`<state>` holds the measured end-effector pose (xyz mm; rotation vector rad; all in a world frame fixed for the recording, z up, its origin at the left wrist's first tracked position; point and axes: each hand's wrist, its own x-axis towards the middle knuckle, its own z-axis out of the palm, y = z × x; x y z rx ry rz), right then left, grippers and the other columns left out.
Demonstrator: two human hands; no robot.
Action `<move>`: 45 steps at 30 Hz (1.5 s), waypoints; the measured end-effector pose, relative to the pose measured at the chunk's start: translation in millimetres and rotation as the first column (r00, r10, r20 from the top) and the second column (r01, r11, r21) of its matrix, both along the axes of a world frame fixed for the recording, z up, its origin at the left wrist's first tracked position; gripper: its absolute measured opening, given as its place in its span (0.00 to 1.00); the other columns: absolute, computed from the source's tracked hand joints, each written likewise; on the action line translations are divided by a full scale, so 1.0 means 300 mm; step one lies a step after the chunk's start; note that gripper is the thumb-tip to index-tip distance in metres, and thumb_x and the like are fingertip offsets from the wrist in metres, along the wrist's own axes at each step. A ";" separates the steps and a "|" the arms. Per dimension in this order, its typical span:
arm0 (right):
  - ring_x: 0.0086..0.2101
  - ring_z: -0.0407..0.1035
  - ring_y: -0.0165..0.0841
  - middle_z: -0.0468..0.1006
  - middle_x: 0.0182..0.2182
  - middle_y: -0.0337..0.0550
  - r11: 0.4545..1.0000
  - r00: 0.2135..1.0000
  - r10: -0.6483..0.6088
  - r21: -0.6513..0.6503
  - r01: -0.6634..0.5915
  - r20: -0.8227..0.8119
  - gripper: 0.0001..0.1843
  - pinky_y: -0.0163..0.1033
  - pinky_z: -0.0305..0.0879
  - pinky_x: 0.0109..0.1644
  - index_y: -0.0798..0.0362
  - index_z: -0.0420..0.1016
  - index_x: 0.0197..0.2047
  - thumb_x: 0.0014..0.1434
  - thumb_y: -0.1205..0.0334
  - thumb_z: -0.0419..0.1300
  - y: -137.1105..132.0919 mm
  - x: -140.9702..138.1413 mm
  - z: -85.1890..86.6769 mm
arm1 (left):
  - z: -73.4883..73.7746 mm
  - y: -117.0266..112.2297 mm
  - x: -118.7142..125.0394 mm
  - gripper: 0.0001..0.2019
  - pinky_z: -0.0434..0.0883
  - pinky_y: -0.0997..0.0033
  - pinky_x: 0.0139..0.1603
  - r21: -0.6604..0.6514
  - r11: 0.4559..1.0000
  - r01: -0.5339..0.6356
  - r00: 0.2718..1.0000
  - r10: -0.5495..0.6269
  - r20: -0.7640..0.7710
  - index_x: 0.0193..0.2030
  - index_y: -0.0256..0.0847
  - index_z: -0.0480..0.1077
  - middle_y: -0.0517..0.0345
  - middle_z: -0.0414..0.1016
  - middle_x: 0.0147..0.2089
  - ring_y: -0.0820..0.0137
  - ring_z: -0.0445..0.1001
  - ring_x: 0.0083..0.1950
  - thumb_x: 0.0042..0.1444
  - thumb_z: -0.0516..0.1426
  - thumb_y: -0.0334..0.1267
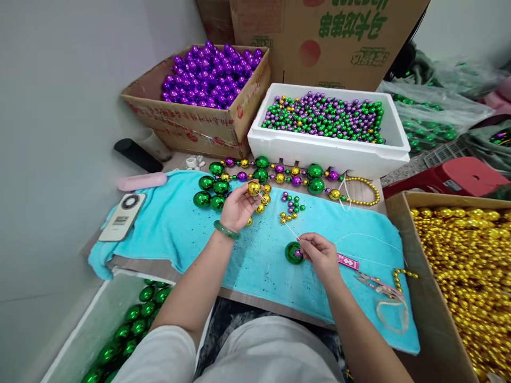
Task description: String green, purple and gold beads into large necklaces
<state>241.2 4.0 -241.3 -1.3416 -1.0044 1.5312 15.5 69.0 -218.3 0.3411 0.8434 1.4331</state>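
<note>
My left hand [237, 206] is closed on a shiny gold bead [253, 188] between thumb and fingers. A thin white string [281, 217] runs taut from that bead to my right hand [320, 253], which pinches it. Just left of my right fingertips are a large green bead [293, 253] and a small purple bead [297, 254]; whether they are on the string I cannot tell. More gold beads [261, 206] lie behind my left hand, with large green beads [202, 199] to its left. Small purple, green and gold beads [294, 202] lie loose between my hands on the turquoise towel [255, 266].
Behind the towel lies a beaded strand [295, 181], with a white foam box [329, 142] of small beads and a carton [179, 125] of purple beads beyond. Scissors [379, 285] lie at right, beside a carton [431, 287] of gold beads. A phone [123, 217] lies left.
</note>
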 end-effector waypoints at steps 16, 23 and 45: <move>0.18 0.58 0.26 0.69 0.15 0.36 0.998 0.999 -0.010 0.062 0.007 0.047 0.11 0.34 0.54 0.22 0.53 0.76 0.25 0.43 0.53 0.66 0.005 -0.001 -0.006 | -0.004 -0.031 0.001 0.14 0.70 0.76 0.37 0.142 0.990 0.010 0.980 0.018 -0.197 0.44 0.41 0.75 0.58 0.76 0.39 0.76 0.72 0.35 0.48 0.63 0.36; 0.19 0.59 0.27 0.70 0.17 0.37 0.999 0.999 -0.007 0.054 0.005 0.031 0.13 0.34 0.56 0.22 0.52 0.77 0.27 0.43 0.51 0.67 0.006 0.002 -0.024 | 0.001 -0.051 0.049 0.18 0.69 0.74 0.38 0.148 0.982 0.117 0.970 -0.081 -0.228 0.44 0.42 0.76 0.56 0.76 0.43 0.74 0.72 0.39 0.43 0.66 0.34; 0.19 0.59 0.26 0.69 0.18 0.35 0.999 0.998 -0.015 0.038 0.017 -0.060 0.15 0.33 0.55 0.21 0.52 0.75 0.29 0.45 0.50 0.67 0.018 0.010 -0.025 | 0.008 -0.053 0.068 0.25 0.71 0.65 0.42 0.102 0.806 0.583 0.581 -0.326 -0.745 0.55 0.45 0.72 0.51 0.73 0.50 0.69 0.72 0.40 0.48 0.65 0.37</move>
